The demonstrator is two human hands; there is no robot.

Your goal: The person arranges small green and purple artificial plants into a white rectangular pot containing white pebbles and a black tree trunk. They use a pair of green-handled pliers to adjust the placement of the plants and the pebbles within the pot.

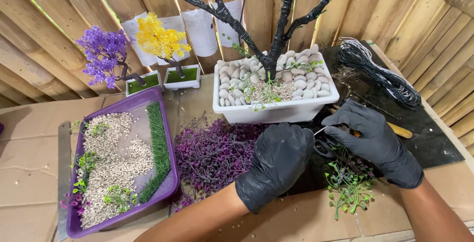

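Both my hands wear black gloves. My left hand [276,165] is curled over the edge of a heap of purple artificial foliage [212,155], its fingers closed near a thin white stem; what it grips is hidden. My right hand [375,141] is closed around a tool with black scissor-like loops [323,148] and a wooden handle [401,132] sticking out to the right. Green artificial sprigs [348,190] lie under my right wrist. Just behind my hands stands a white rectangular planter [276,111] with white pebbles, gravel and a black wire-wrapped tree trunk [271,64].
A purple tray [165,138] of gravel, a strip of fake grass and small green sprigs sits at left. Two miniature trees, purple [103,54] and yellow [158,39], stand in white pots by the wooden fence. A black wire coil [380,71] lies on a dark mat at right.
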